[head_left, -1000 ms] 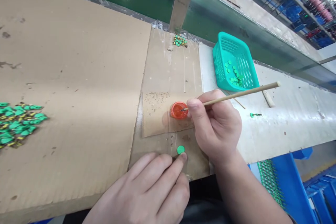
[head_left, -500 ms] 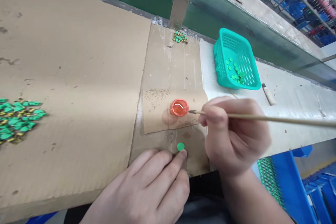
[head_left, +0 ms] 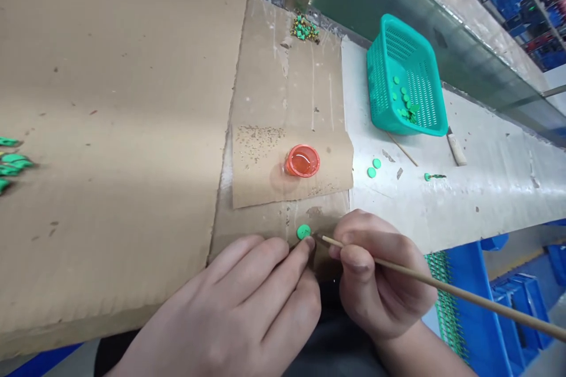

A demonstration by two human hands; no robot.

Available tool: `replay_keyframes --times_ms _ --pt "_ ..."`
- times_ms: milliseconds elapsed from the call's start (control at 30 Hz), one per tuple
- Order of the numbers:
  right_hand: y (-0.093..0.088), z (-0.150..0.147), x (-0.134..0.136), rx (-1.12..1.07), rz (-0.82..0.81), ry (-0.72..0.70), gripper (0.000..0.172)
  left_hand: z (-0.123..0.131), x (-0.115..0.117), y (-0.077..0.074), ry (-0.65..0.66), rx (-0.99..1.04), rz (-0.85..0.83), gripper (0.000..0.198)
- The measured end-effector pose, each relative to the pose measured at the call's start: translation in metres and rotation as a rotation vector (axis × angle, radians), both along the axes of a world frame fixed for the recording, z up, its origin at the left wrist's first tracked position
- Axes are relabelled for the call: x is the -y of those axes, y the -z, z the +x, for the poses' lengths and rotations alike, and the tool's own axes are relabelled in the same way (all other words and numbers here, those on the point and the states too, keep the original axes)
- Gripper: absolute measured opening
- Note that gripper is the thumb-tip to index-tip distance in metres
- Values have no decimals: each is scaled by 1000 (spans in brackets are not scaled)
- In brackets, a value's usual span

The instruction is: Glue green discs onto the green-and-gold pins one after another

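Observation:
My right hand [head_left: 384, 277] pinches a thin wooden brush [head_left: 442, 285], its tip pointing left toward a small green disc [head_left: 303, 231] on the cardboard. One fingertip of my left hand [head_left: 252, 300] touches the disc's lower edge; the other fingers are bent together, palm down, and whether anything is under them is hidden. Beyond the disc stands a small red cup [head_left: 303, 161] with liquid inside, on a piece of cardboard [head_left: 260, 185]. Two loose green discs [head_left: 374, 168] lie right of the cup.
A teal basket [head_left: 375, 79] with several green discs stands at the back right, a thin stick [head_left: 403, 150] and a pale tube [head_left: 456, 148] near it. Green-and-yellow pieces [head_left: 304, 27] are piled at the back; more green pieces [head_left: 15, 162] lie far left. Blue bins [head_left: 475, 300] stand lower right.
My right hand has moved down and toward me with the brush, its tip leaving the cup's side for the disc. My left hand stays at the disc. The view has shifted, uncovering the loose discs.

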State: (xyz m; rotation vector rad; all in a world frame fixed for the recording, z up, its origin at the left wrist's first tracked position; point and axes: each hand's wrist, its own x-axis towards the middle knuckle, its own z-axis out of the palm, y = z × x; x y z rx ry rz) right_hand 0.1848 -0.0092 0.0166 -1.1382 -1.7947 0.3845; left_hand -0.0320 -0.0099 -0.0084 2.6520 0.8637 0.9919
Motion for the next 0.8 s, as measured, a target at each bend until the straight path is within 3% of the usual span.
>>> replay_keyframes --times_ms 567,800 --pt "-4 0 0 9 -16 -28 10 0 -1 -5 -10 -34 10 26" --pt "-12 16 7 -135 87 106 13 -1 -2 -8 3 1 -10 21"
